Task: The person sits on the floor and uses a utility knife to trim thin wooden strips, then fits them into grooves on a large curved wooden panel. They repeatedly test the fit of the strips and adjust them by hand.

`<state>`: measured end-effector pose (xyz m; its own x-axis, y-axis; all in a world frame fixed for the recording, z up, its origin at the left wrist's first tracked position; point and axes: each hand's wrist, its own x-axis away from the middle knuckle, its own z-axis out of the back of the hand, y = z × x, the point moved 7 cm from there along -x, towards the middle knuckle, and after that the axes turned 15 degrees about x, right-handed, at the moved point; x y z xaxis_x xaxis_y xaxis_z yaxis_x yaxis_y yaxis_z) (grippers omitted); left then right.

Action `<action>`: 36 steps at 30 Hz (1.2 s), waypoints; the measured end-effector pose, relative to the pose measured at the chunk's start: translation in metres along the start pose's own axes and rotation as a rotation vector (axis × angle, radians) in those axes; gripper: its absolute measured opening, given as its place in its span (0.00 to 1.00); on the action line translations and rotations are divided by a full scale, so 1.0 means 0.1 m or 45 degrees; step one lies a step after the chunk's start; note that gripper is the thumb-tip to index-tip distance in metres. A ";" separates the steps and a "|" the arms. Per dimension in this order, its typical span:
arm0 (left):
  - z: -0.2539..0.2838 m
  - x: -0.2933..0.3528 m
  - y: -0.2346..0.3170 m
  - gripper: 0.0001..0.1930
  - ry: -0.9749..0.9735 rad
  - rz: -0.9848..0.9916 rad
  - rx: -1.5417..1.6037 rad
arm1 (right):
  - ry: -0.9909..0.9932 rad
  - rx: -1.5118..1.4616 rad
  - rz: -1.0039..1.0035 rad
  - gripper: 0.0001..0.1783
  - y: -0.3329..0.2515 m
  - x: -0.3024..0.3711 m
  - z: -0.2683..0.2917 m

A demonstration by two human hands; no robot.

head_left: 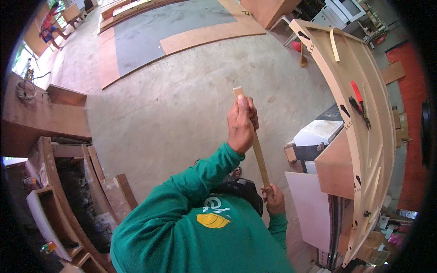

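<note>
A narrow wooden strip (261, 159) runs at a slant in front of my body. Its upper end sticks out past the fingers of my left hand (241, 123), which is closed around it with the arm stretched forward. Lower and closer to me, my right hand (274, 199) grips the other end of the strip. The fingers of that hand are partly hidden. Green sleeves cover both of my arms.
On the right stands a long pale wooden frame panel (364, 91) with pliers (359, 111) on it. Below it are a pinkish board (309, 209) and a white-topped box (318, 132). Large sheets (173, 32) lie on the floor ahead. Wooden cabinet parts (50, 204) fill the left. A person (49, 27) is far left.
</note>
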<state>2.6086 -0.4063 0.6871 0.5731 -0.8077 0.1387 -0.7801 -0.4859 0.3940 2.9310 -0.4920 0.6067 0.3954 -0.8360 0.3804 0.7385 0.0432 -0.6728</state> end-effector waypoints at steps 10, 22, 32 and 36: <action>-0.09 0.01 0.14 0.23 -0.052 -0.046 -0.014 | -0.045 0.086 -0.068 0.23 -0.03 0.08 0.05; -0.11 0.08 0.17 0.22 -0.096 -0.100 -0.018 | 0.034 -0.016 -0.066 0.23 0.23 0.21 0.07; 0.09 0.11 0.07 0.24 0.000 -0.140 -0.204 | -0.043 0.027 -0.092 0.25 0.31 0.26 -0.01; 0.21 0.18 -0.09 0.25 -0.041 -0.097 -0.244 | -0.091 0.002 -0.127 0.23 0.50 0.28 -0.12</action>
<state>2.6205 -0.4231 0.6664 0.6177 -0.7829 0.0737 -0.6711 -0.4761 0.5683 2.9724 -0.5197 0.5763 0.3575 -0.7951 0.4899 0.7771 -0.0377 -0.6283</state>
